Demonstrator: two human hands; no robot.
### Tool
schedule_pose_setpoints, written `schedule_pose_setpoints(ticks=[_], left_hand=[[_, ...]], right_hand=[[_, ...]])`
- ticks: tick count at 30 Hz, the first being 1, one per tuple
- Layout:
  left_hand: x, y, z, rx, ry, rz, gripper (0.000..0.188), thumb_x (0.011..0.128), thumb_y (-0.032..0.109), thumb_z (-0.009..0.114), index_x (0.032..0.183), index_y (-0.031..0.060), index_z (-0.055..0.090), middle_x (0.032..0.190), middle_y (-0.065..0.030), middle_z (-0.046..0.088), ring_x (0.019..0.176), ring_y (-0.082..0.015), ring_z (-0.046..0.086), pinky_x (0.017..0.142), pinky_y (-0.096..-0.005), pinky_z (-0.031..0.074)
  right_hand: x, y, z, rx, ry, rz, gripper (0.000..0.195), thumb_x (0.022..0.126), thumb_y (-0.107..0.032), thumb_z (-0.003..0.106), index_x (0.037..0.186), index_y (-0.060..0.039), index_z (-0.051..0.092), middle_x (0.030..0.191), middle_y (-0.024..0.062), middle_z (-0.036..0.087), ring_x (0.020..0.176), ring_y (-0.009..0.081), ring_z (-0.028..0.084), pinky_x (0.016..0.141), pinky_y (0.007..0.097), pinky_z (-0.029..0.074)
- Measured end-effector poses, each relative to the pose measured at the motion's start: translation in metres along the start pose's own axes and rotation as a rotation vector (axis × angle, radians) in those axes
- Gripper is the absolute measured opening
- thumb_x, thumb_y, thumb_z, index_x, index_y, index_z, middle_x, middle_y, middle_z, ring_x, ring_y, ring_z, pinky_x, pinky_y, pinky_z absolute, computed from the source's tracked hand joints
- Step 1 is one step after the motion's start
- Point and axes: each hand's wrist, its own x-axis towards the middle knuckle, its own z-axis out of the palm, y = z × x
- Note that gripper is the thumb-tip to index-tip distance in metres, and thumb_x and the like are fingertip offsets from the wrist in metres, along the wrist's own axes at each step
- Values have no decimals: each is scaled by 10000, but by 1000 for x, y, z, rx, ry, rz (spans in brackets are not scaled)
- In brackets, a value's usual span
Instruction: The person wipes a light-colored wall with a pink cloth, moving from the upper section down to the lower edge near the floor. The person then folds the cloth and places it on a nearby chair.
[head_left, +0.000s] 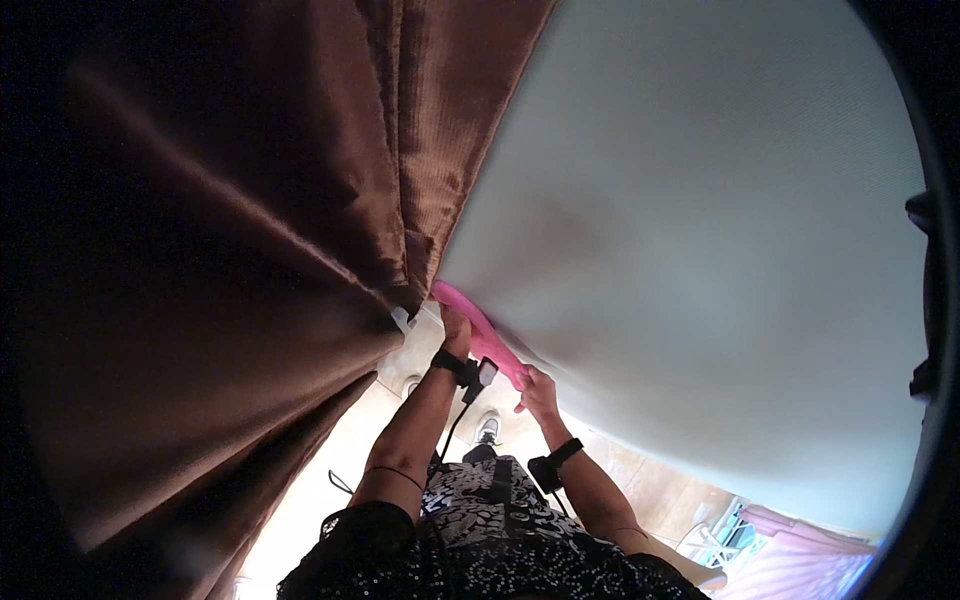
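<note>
A bright pink cloth (484, 334) is stretched along the lower edge of a large pale grey-white fabric panel (675, 225). My left hand (456, 330) is at the cloth's upper part; its fingers are hidden behind the pink material, so its grip does not show. My right hand (538, 391) pinches the lower end of the cloth. Shiny brown curtain-like fabric (225, 300) hangs at the left, its edge meeting the pale panel just above my left hand. A small whitish piece (402, 319) shows at the brown fabric's lower tip.
Below are a light tiled floor (517, 435) and a shoe (487, 429). Pinkish fabric (795, 555) and a white round-framed object (705, 546) stand at the lower right. Black cables run from devices strapped to both wrists.
</note>
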Motion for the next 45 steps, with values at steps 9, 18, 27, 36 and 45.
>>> schedule_pose_setpoints(ticks=[9,18,27,36,45], left_hand=[[23,173,37,359,170,613,655,920,351,376,1398,22,73,1427,-156,175,1311,-264,189,1081,-383,93],[-57,237,85,479,-124,1205,599,674,252,544,1257,142,465,1338,-242,313,1219,-486,269,958,-634,125],[-152,195,162,6,-517,1511,364,714,254,604,1026,67,610,1224,-56,497,1174,-234,425,847,-414,361],[-155,215,155,133,-795,1622,408,799,261,496,1160,73,523,1274,0,470,1198,-122,376,925,-292,283],[-62,220,90,432,-481,1718,394,677,300,606,1059,207,577,1257,86,473,1140,-100,442,867,-309,333]], right_hand=[[-44,-75,-32,249,276,-594,188,883,-117,461,910,29,575,831,107,642,793,192,613,777,313,463],[-69,-43,-62,319,608,-787,145,832,-89,563,927,20,571,998,85,585,931,141,511,855,281,383],[-20,140,-58,533,825,-442,128,852,-82,548,873,30,606,871,51,611,823,120,539,746,268,433],[-20,138,-56,496,832,-419,134,853,-77,537,879,34,606,874,54,617,825,123,552,737,264,444],[7,54,-17,370,497,-548,163,856,-86,527,948,39,578,936,62,596,864,136,536,761,270,436]])
